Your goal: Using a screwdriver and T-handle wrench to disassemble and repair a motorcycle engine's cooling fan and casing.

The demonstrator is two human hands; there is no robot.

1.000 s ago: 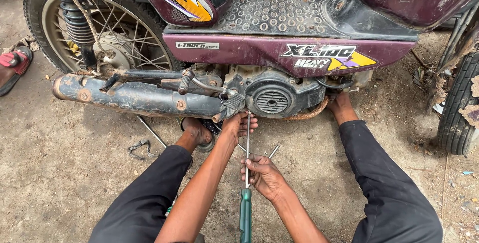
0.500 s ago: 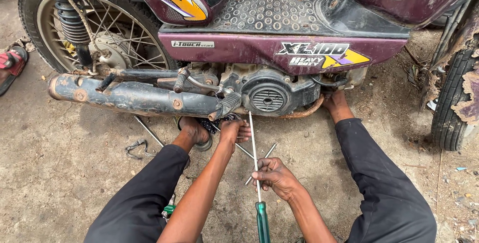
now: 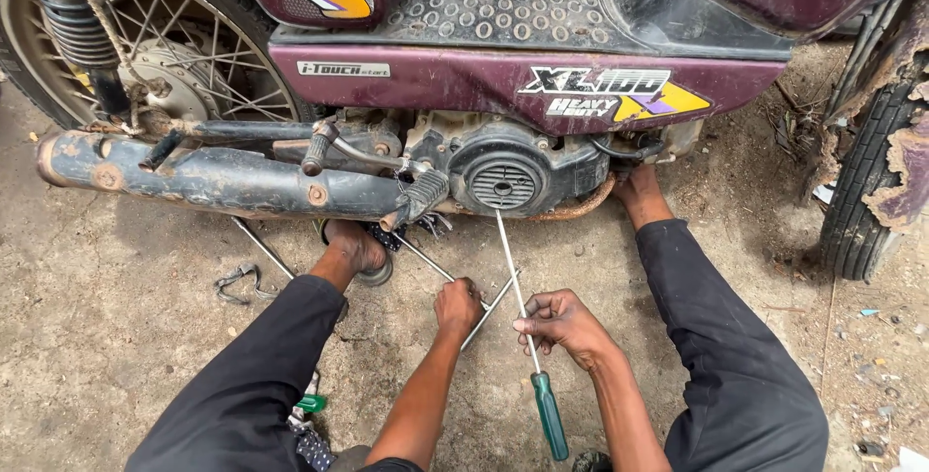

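Note:
I sit on the ground facing a maroon moped [image 3: 503, 85] with my legs stretched under it. My right hand [image 3: 563, 325] grips the long metal shaft of a green-handled screwdriver [image 3: 548, 412], whose tip points up toward the round engine cover [image 3: 503, 182]. My left hand [image 3: 459, 304] is closed around a thin metal rod tool [image 3: 495, 302] that lies on the ground below the engine. Both hands are about a hand's width apart, in front of the engine.
A rusty exhaust pipe [image 3: 213, 177] runs left from the engine, beside the spoked rear wheel [image 3: 174, 65]. My bare feet [image 3: 356, 244] rest under the frame. A metal clip [image 3: 237, 280] lies on the dirt at left. A worn tyre [image 3: 871, 191] stands at right.
My left hand has dropped from near the engine down to the rod on the ground. The screwdriver has tilted, its tip now leaning toward the engine cover. The view has come closer.

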